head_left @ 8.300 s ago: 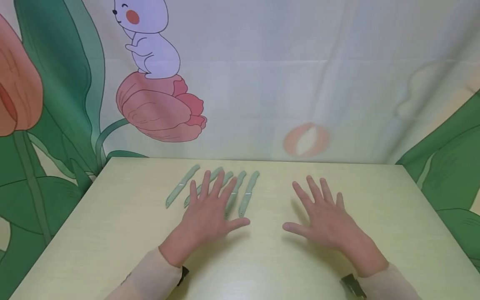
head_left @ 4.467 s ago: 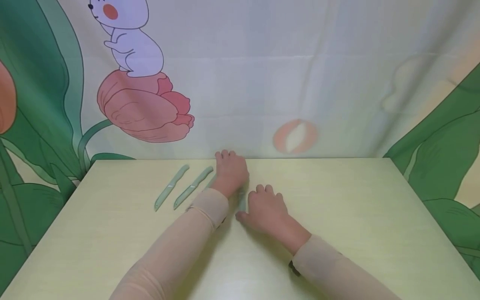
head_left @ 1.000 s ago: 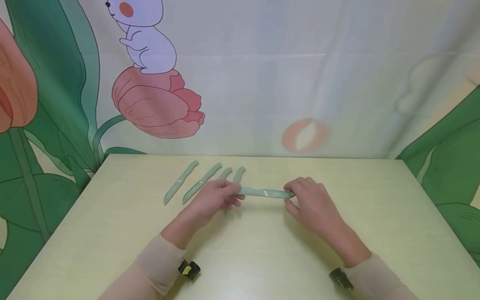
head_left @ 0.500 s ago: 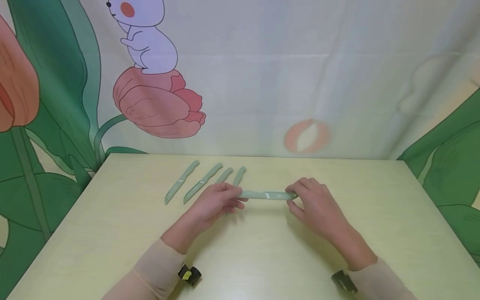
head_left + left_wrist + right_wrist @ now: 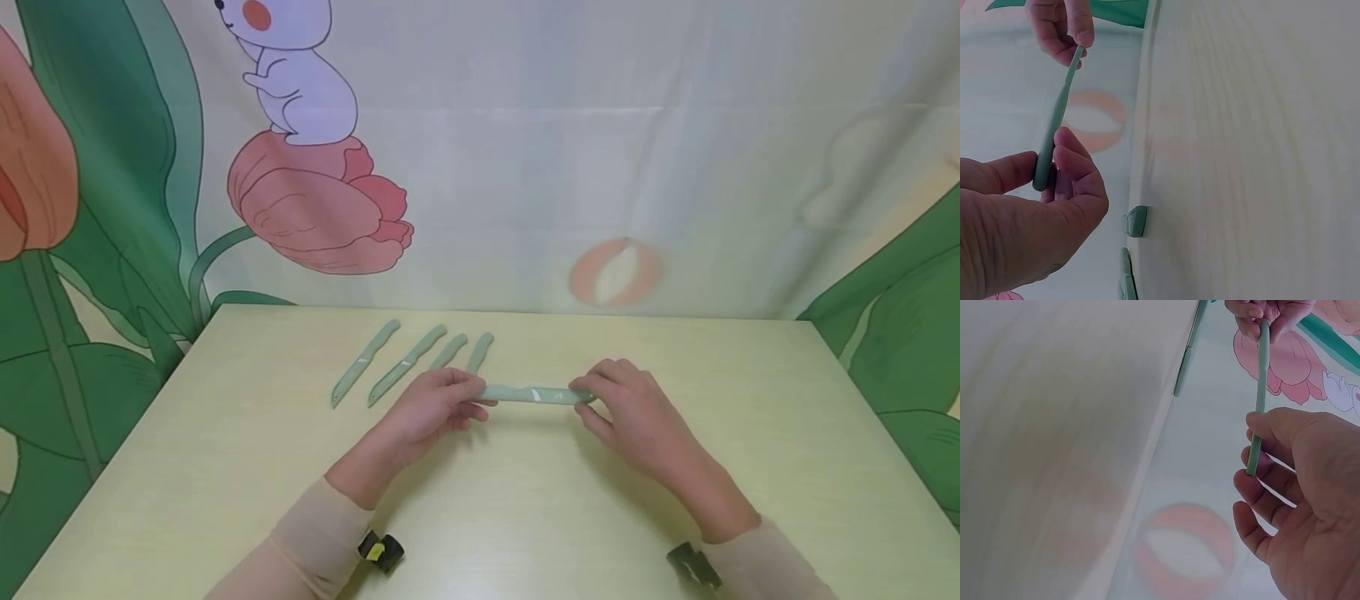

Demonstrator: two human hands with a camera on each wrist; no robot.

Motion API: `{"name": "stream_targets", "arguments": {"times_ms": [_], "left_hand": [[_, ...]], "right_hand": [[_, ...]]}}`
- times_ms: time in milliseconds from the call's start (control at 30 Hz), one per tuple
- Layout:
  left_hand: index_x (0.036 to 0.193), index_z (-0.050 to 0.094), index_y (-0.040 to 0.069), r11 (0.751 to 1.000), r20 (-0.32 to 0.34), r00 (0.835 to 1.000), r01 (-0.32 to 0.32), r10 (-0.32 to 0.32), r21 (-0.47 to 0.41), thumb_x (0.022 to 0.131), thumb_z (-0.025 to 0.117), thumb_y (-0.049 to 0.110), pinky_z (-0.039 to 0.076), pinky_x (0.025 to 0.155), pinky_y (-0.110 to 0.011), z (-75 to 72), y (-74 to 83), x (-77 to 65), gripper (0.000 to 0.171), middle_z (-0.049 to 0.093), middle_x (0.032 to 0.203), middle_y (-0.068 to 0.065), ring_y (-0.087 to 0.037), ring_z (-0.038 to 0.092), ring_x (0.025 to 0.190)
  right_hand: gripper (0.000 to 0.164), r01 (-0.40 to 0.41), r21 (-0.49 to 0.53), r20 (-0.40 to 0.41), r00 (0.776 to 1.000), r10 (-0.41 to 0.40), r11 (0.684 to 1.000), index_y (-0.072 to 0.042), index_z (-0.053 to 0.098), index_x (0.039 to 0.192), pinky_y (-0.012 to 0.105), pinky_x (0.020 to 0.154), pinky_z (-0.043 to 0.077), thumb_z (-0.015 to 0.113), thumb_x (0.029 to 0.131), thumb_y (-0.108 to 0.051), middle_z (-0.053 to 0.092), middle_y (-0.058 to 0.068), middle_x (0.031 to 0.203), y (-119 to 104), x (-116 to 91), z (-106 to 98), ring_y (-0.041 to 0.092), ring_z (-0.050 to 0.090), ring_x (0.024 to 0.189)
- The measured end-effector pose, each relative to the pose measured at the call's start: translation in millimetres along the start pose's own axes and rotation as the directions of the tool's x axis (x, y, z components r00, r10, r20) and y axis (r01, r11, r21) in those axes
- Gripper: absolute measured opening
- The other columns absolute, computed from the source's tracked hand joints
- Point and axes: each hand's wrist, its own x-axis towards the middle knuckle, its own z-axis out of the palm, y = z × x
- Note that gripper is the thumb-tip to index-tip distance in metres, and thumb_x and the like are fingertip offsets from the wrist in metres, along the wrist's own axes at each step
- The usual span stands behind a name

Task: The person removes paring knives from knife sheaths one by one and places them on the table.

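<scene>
A pale green fruit knife in its matching sheath is held level above the table, lying left to right. My left hand pinches its handle end between thumb and fingers. With thumb and fingertips, my right hand pinches the far tip of the sheath. The left wrist view shows the rounded handle between thumb and fingers. In the right wrist view the sheath runs down between thumb and fingers. Sheath and handle look joined, though the hands cover both ends.
Several similar sheathed knives lie slanted at the back left of the pale table. Two of them, the leftmost knife and its neighbour, show whole. The other two are partly behind my left hand. A printed curtain hangs behind.
Both hands first hovered spread over the table, then gathered at the rightmost knife. That knife is now raised between them. Over the last second the hands and knife hardly move.
</scene>
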Motion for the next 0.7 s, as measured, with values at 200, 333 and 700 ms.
{"name": "stream_targets", "arguments": {"times_ms": [200, 333, 700], "left_hand": [[0.124, 0.061, -0.006, 1.000, -0.011, 1.000, -0.007, 0.007, 0.020, 0.107, 0.063, 0.016, 0.053, 0.077, -0.028, 1.0, 1.3, -2.0, 0.027, 0.075, 0.108, -0.016, -0.017, 0.071, 0.085], [0.125, 0.061, -0.006, 0.998, -0.020, 1.000, -0.020, 0.021, 0.062, 0.106, 0.063, 0.017, 0.054, 0.078, -0.029, 1.4, 1.7, -3.3, 0.030, 0.074, 0.108, -0.015, -0.019, 0.071, 0.086], [0.137, 0.065, 0.005, 0.925, -0.084, 0.977, -0.156, 0.196, 0.348, 0.100, 0.075, 0.032, 0.059, 0.086, -0.040, 4.7, 8.7, -11.9, 0.047, 0.070, 0.127, -0.006, -0.025, 0.069, 0.109]], "right_hand": [[0.022, 0.007, 0.021, 0.013, 1.000, -0.007, 1.000, -0.011, 0.079, 0.110, 0.045, 0.078, 0.051, 0.085, 0.089, -0.007, 0.071, 0.000, 0.105, -2, -2, -3, 0.024, 0.062, 0.094], [0.023, -0.003, 0.024, 0.021, 1.000, 0.002, 1.000, -0.012, 0.078, 0.111, 0.045, 0.079, 0.051, 0.085, 0.089, -0.007, 0.071, 0.000, 0.106, -3, -2, -4, 0.024, 0.062, 0.096], [0.023, 0.001, 0.012, 0.003, 1.000, -0.001, 1.000, -0.012, 0.078, 0.110, 0.045, 0.080, 0.050, 0.086, 0.089, -0.009, 0.070, -0.001, 0.105, -7, -3, -4, 0.023, 0.061, 0.095]]}}
